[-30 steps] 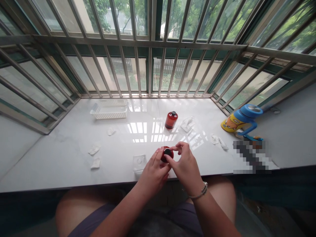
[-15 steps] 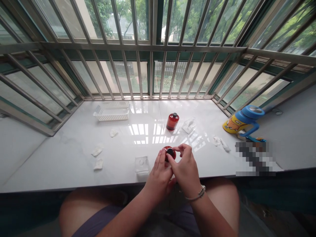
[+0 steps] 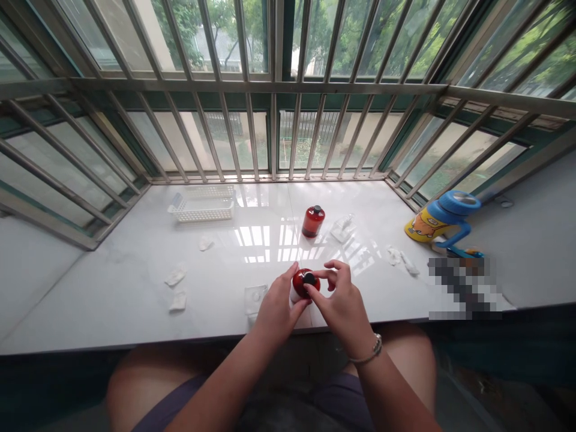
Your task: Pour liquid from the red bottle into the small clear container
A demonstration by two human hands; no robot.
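Observation:
A red bottle [image 3: 300, 282] with a black cap [image 3: 309, 278] stands near the front edge of the white counter. My left hand [image 3: 281, 300] is wrapped round the bottle's left and near side, gripping its body. My right hand [image 3: 339, 300] pinches the black cap between thumb and index finger, its other fingers curled above. Part of the bottle's lower body is hidden by my hands. Just left of my left hand is a clear square container [image 3: 253, 300], partly covered by the hand. Farther back stands a second red bottle [image 3: 313, 222] with a black cap.
A white plastic basket [image 3: 202, 213] sits at the back left. Crumpled white pieces [image 3: 175, 276] lie on the left, with more [image 3: 402, 261] on the right. Clear plastic packaging [image 3: 343, 228] is beside the far bottle. A blue and yellow flask [image 3: 438, 219] leans at the right wall.
My left hand has shifted from over the bottle to its left side, so more of the red body shows. My right hand stays at the cap.

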